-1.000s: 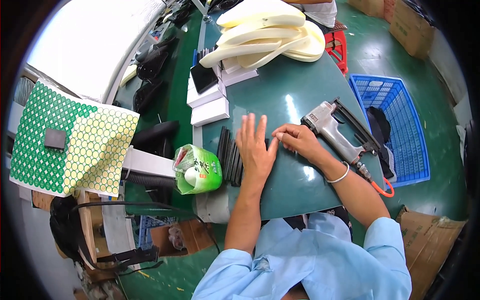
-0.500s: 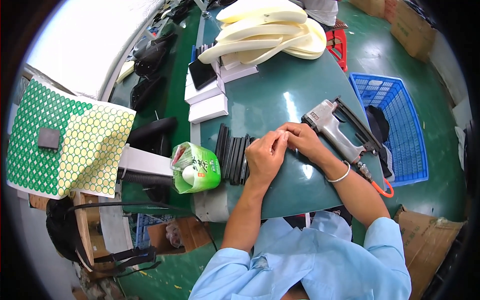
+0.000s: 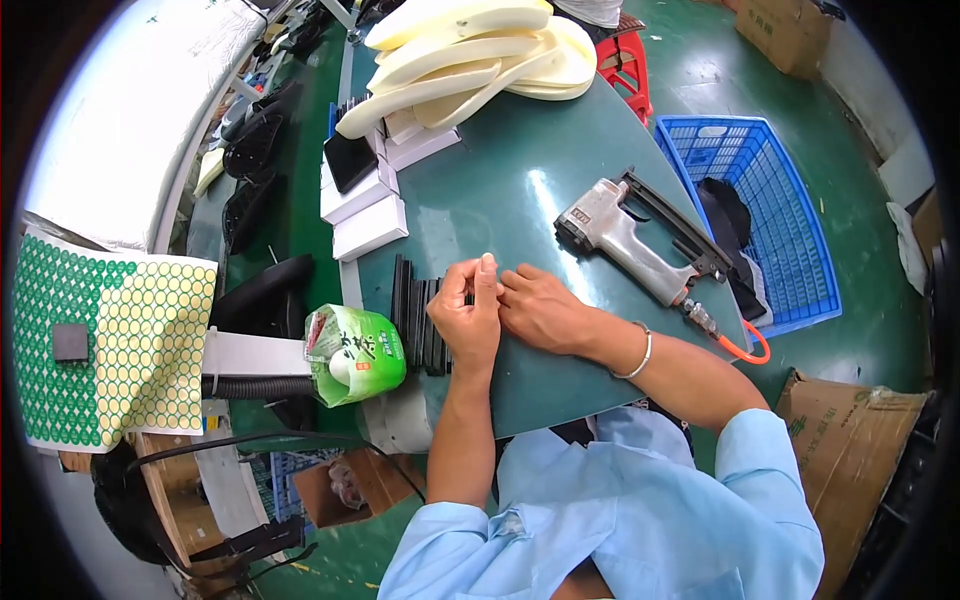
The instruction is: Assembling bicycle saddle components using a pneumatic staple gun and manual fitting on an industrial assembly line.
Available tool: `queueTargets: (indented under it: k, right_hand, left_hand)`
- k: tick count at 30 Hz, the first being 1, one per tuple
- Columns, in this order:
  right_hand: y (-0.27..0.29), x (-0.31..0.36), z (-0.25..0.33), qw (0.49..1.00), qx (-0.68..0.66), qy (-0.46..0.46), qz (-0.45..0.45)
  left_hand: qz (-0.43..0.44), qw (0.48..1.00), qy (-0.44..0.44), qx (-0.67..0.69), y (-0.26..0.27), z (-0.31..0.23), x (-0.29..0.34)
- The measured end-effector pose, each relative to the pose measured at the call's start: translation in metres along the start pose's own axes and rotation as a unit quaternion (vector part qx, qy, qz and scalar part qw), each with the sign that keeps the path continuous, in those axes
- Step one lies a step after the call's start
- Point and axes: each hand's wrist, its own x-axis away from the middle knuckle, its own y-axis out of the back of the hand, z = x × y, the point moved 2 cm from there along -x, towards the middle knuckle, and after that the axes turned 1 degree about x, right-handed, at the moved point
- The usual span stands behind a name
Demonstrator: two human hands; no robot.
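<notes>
- On green worktable, near its front-left edge, both hands meet over a row of black strips.
- L hand is curled, thumb and fingertips pinched together at the top; R hand is pressed against it, fingers folded in. Whatever small piece sits between them is hidden, so can't tell if either hand really has hold of anything.
- Strips lie flat, packed side by side, touching; long axis runs away from the person toward the table's far end. L hand covers the right part of the row.
- Table's left edge is just beside the strips; a green snack bag sits at that edge, close to L wrist.
- Open bare tabletop lies ahead of the hands, between them and the white boxes and the cream foam pile at the far end.
- R side: grey pneumatic nailer lies diagonally, near R hand but apart, orange hose at table's right edge.
- Blue crate stands on the floor past that edge.
</notes>
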Motion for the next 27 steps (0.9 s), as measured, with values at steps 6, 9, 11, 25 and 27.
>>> queueTargets:
  k: [6,9,11,25,27]
  right_hand:
    - [0.004,0.0002,0.0045,0.997,0.051,-0.003,0.06]
    - [0.0028,0.0022,0.0058,0.996,0.046,-0.011,0.078]
    - [0.0025,0.0046,0.0058,0.997,0.035,-0.017,0.07]
    - [0.0072,0.004,-0.0018,0.997,0.013,-0.037,0.062]
    - [0.0075,0.0059,-0.0022,0.999,0.023,-0.022,0.011]
  left_hand:
    - [0.023,0.999,0.016,0.02,-0.0031,-0.002,0.0017]
    - [0.029,0.999,0.019,0.01,-0.0027,-0.0031,0.0027]
    - [0.028,0.999,0.032,0.018,-0.0028,-0.0035,0.0031]
    - [0.034,0.995,0.074,0.056,-0.008,-0.0093,-0.002]
    - [0.042,0.997,0.061,0.025,-0.0063,-0.0063,-0.0022]
